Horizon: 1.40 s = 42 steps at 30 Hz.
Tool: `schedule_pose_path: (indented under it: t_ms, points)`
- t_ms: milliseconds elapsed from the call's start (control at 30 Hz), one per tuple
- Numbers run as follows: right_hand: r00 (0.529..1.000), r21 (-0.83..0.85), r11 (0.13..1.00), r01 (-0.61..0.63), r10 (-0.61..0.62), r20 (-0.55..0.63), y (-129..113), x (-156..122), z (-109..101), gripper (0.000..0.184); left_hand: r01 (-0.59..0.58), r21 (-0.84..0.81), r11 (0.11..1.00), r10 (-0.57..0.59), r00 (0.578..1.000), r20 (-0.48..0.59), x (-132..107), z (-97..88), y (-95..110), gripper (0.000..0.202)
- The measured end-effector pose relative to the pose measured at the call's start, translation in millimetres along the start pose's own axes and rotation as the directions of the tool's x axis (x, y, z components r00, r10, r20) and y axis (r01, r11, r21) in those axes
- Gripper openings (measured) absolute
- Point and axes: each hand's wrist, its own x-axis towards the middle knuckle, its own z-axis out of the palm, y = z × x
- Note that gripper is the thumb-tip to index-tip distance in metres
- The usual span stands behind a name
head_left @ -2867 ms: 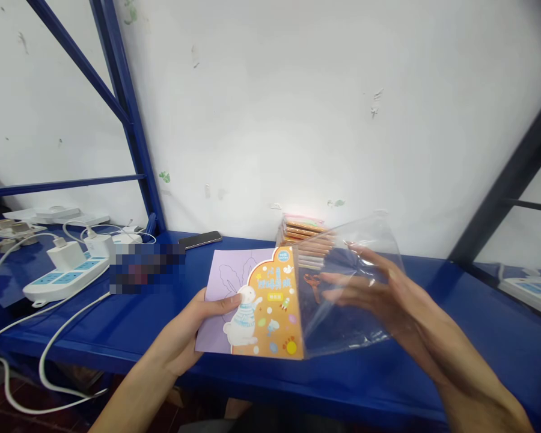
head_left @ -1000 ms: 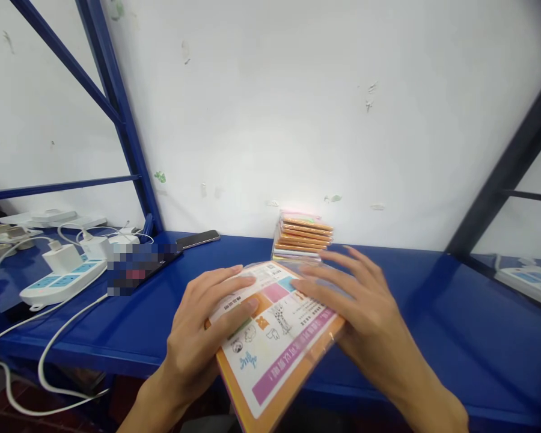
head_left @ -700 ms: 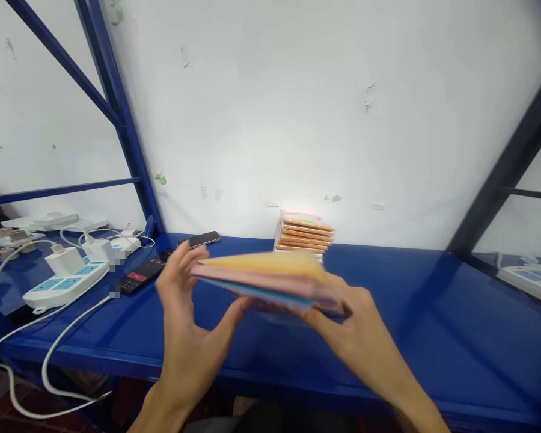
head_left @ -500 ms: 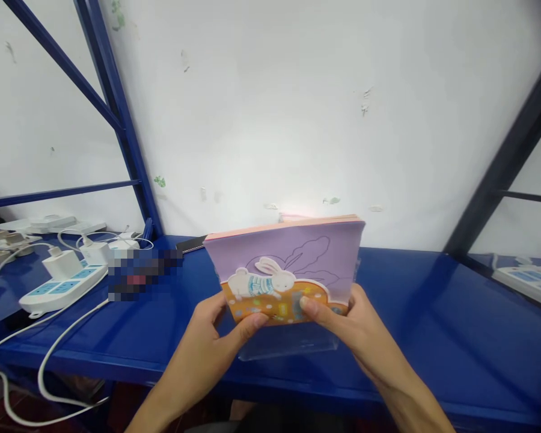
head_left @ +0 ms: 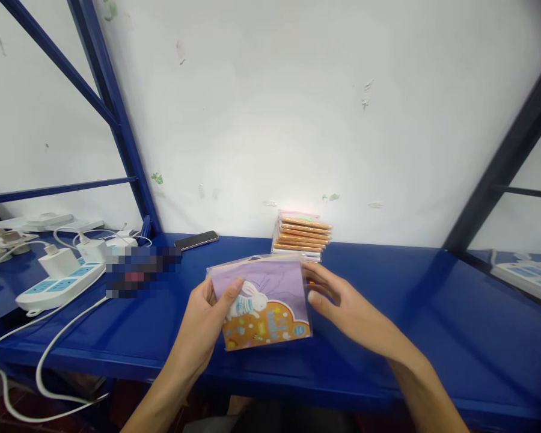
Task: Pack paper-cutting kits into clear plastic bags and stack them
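Observation:
A purple and orange booklet (head_left: 275, 300) with a white rabbit on its cover is tilted up over the blue table, inside a clear plastic sleeve. My left hand (head_left: 210, 319) grips its left side, thumb across the front and fingers behind. At the right edge is my right hand (head_left: 342, 304), its fingertips touching the upper right corner. Its thumb stands apart from the curved fingers, beside the sleeve's edge. Behind the booklet, a stack of thin orange-edged packets (head_left: 302, 234) stands against the wall.
On the blue table (head_left: 388, 337), a dark phone (head_left: 197, 240) lies at the back left. A white power strip (head_left: 61, 285) with plugs and trailing cables occupies the left side. Another power strip (head_left: 529, 279) is at the far right. Blue metal posts rise on both sides.
The booklet has moved lower and left, and now sits inside the clear sleeve that was below it. My right thumb has come off the cover. The stack behind has come into view.

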Motion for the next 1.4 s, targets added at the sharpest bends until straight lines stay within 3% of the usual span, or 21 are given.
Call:
schedule_pose_path:
  t_ms: [67,133,233,300,433,500,633,733,867,1033,1167,1300,1400]
  points:
    - [0.996,-0.304,0.950,-0.078,0.062,-0.064,23,0,-10,0.056,0.040,-0.006,0.999,-0.040,0.999,-0.007,3,-2.5,-2,0.051]
    - [0.987,-0.540,0.826,-0.160,0.125,-0.101,47,-1,-15,0.057,0.061,0.012,0.998,-0.062,0.998,0.011,4,-4.1,-4,0.053]
    - [0.963,-0.713,0.667,-0.215,0.268,-0.039,73,-2,-18,0.061,0.090,0.033,0.995,-0.092,0.995,0.034,6,-3.5,-6,0.056]
    - [0.946,-0.753,0.623,-0.212,0.325,0.002,75,-4,-20,0.061,0.123,0.034,0.992,-0.124,0.991,0.047,6,-1.4,-7,0.057]
    - [0.949,-0.744,0.645,-0.177,0.312,0.045,55,-9,-24,0.047,0.157,0.022,0.987,-0.158,0.985,0.068,4,4.4,-6,0.058]
    - [0.944,-0.768,0.600,-0.224,0.330,-0.017,44,-8,-22,0.039,0.130,0.023,0.991,-0.131,0.990,0.060,2,7.0,-6,0.055]
    - [0.901,-0.847,0.373,-0.379,0.358,-0.246,36,0,-6,0.032,0.005,0.057,0.998,-0.006,1.000,0.010,0,9.1,-4,0.045]
    - [0.865,-0.844,0.313,-0.437,0.402,-0.299,39,4,2,0.029,-0.056,0.103,0.993,0.054,0.998,0.016,-2,8.4,-2,0.037]
    - [0.855,-0.822,0.362,-0.440,0.449,-0.260,45,-3,-6,0.022,-0.088,0.076,0.993,0.083,0.994,0.068,-5,8.0,3,0.033]
    - [0.904,-0.758,0.541,-0.364,0.401,-0.148,49,-14,-18,0.009,-0.177,0.046,0.983,0.172,0.981,0.091,-10,9.0,8,0.027]
    - [0.915,-0.673,0.647,-0.358,0.388,-0.113,47,-12,-18,0.004,-0.199,0.129,0.971,0.191,0.979,0.072,-10,10.2,9,0.029]
    - [0.933,-0.604,0.712,-0.358,0.307,-0.191,35,-6,-21,0.055,-0.192,0.206,0.960,0.186,0.981,0.051,-8,10.1,11,0.030]
    - [0.929,-0.421,0.864,-0.276,0.129,-0.346,13,-6,-25,0.052,-0.208,0.216,0.954,0.194,0.978,0.083,-6,7.4,12,0.027]
